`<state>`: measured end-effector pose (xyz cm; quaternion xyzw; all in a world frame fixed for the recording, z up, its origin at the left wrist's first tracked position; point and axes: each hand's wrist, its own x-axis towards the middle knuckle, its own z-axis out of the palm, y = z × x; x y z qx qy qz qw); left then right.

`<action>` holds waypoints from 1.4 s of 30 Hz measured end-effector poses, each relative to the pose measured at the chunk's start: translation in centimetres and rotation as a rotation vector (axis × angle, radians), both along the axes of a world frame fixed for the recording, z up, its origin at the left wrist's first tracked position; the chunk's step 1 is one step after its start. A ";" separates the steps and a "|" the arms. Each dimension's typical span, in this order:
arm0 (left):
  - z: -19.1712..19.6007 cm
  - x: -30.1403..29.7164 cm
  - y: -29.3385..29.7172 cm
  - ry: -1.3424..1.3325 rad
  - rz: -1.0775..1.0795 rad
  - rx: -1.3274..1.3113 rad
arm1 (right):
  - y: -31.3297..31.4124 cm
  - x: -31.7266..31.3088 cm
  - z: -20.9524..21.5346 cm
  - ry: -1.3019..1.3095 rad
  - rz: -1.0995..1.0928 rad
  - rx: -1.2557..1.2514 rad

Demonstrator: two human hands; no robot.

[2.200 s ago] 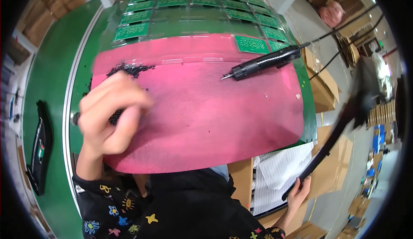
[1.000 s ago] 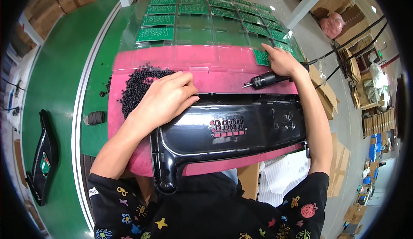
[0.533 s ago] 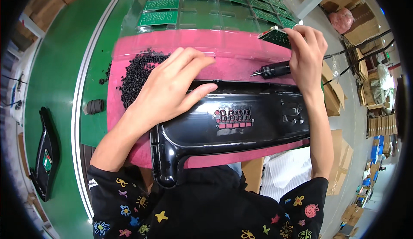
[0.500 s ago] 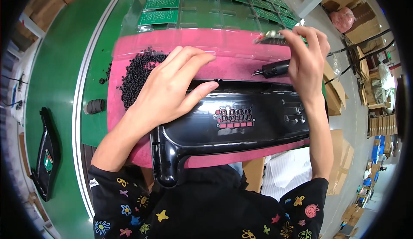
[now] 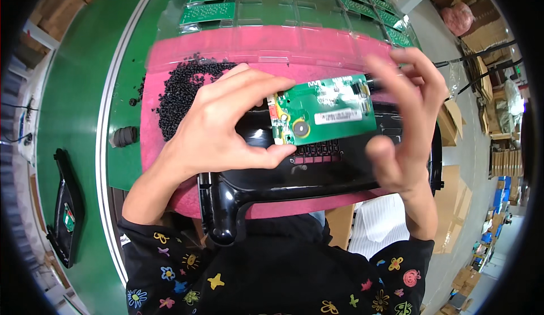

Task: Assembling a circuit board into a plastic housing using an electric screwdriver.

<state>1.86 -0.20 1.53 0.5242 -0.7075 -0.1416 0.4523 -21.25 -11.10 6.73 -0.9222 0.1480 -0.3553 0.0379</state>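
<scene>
The green circuit board, half a second ago pinched at the far right edge of the mat, has come to the middle and now hangs just over the black plastic housing. The left hand, at nine o'clock of the board, pinches its left end between thumb and curled fingers. The right hand, at three o'clock, is blurred, its fingers spread about the right end; whether it grips I cannot tell. The housing lies on the pink mat; black pellets are heaped at ten o'clock.

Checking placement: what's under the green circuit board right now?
The black plastic housing lies under the circuit board, on the pink mat. The housing's part directly beneath is hidden.
</scene>
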 end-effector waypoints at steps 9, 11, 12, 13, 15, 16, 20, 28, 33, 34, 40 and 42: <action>-0.8 -0.3 0.4 -0.209 -0.349 -0.058 | 1.8 -4.8 -3.0 0.260 0.039 0.861; -1.4 -0.4 0.3 -0.199 -0.418 -0.006 | 2.0 -5.9 -3.5 0.276 0.065 0.994; -1.6 -0.6 0.3 -0.198 -0.418 -0.006 | 2.3 -6.2 -3.7 0.276 0.065 0.994; -1.8 -0.7 0.4 -0.218 -0.422 0.014 | 2.5 -6.5 -4.0 0.269 0.038 1.028; -1.9 -0.8 0.5 -0.239 -0.426 0.033 | 2.7 -6.7 -4.4 0.259 0.012 1.061; -2.0 -0.7 0.4 -0.237 -0.416 0.048 | 2.7 -6.7 -4.5 0.231 0.037 1.052; -1.9 -0.7 0.3 -0.228 -0.377 0.098 | 2.2 -6.7 -5.3 0.185 0.077 1.015; -2.0 -1.2 0.0 -0.323 -0.206 0.354 | -0.9 -5.3 -7.7 0.210 0.074 0.695; -2.2 -1.5 -0.1 -0.358 -0.185 0.320 | -0.8 -4.9 -8.0 0.241 0.037 0.696; -2.2 -1.5 -0.2 -0.357 -0.189 0.324 | -0.8 -4.9 -8.0 0.243 0.046 0.693; -2.1 -1.6 -0.3 -0.379 -0.180 0.337 | -0.9 -4.9 -7.8 0.257 0.055 0.677; -2.1 -1.7 -0.3 -0.385 -0.176 0.345 | -0.9 -4.9 -7.9 0.260 0.054 0.670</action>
